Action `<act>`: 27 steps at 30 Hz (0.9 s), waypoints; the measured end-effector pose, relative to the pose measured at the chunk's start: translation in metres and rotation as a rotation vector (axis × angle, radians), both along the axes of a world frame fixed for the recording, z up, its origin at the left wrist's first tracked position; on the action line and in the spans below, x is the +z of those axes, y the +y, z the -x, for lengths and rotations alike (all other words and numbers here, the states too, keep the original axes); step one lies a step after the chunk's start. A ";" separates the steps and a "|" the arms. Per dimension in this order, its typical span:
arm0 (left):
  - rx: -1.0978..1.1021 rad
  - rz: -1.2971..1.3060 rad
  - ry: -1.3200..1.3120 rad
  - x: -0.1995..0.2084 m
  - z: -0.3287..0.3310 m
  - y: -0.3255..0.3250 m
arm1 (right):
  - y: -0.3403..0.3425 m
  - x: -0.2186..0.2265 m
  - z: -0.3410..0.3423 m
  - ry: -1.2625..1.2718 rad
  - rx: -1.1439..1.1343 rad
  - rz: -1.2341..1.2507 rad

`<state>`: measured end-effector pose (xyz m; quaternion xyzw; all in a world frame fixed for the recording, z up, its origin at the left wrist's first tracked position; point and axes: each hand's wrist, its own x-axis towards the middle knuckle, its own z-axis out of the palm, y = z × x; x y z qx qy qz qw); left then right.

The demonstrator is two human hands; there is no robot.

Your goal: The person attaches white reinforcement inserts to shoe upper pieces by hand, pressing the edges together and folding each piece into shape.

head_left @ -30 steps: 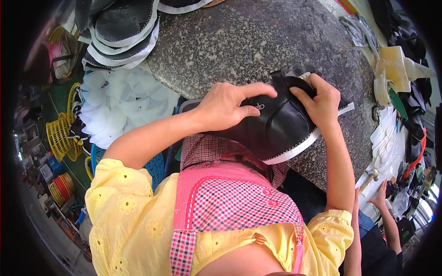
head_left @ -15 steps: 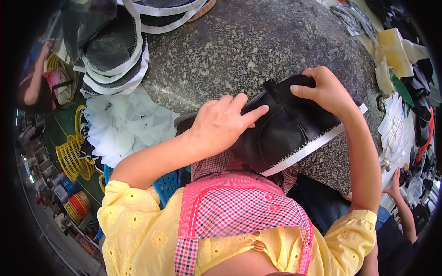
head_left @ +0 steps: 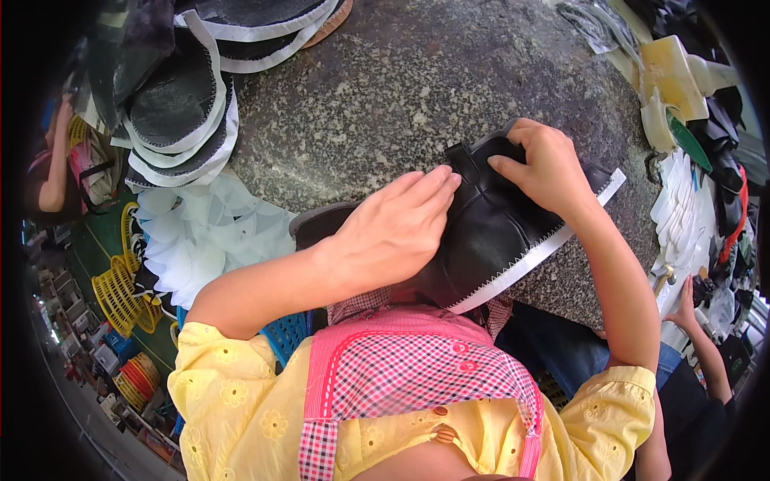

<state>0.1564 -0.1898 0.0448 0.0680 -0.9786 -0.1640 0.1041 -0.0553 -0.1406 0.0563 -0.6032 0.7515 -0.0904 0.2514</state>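
A black leather shoe upper (head_left: 481, 248) with a white zigzag-stitched strip along its lower edge lies across the near side of the stone slab and over my lap. My left hand (head_left: 397, 224) rests flat on it, fingers stretched out side by side, their tips by a short black strap (head_left: 464, 164). With thumb and fingers, my right hand (head_left: 545, 164) pinches the far edge of the upper, right of that strap. Part of the upper is hidden beneath my left hand and forearm.
Speckled grey stone (head_left: 345, 112) forms the work surface. Black pieces with white borders (head_left: 176, 104) are stacked at far left, above translucent white pieces (head_left: 216, 228). A yellowish container (head_left: 672, 78) and a white pile (head_left: 682, 212) sit at right. Another person's hand (head_left: 686, 309) shows lower right.
My left hand has flattened, its fingers drawing together and shifting slightly left. The upper and my right hand have also moved a little left in the picture, the pinch still on the edge.
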 end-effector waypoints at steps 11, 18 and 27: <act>0.056 -0.124 0.110 -0.023 0.018 0.003 | 0.014 0.016 0.000 0.202 -0.007 0.166; 0.058 -0.050 0.017 -0.017 0.022 0.007 | 0.006 0.020 0.022 0.085 -0.147 -0.242; 0.027 0.033 0.029 -0.014 0.043 0.004 | -0.001 0.013 0.016 0.264 0.006 -0.208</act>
